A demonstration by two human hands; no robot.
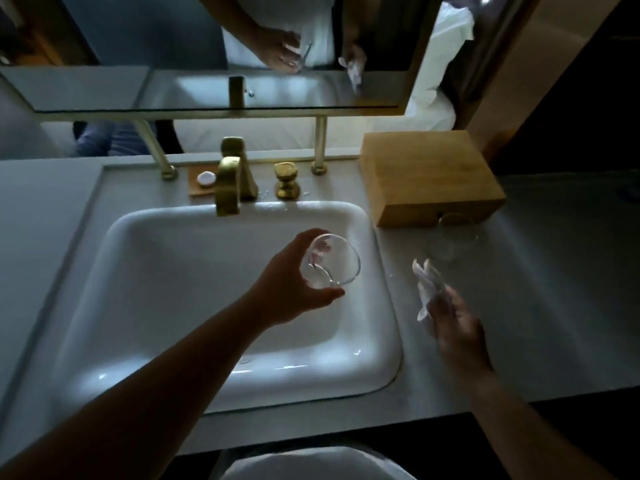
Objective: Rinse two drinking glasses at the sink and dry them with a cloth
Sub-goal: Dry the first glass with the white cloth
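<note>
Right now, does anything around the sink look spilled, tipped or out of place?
Nothing serious. A few water droplets lie on the counter by the gold faucet. The second glass stands on the counter in front of the wooden box, faint but seemingly upright.

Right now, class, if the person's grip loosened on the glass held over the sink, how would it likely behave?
The glass looks thin, clear and smooth, so it is probably slippery, more so if wet. The left hand grips it tilted above the hard white sink, so a drop would likely chip or break it. Its round wall suggests it could roll.
</note>
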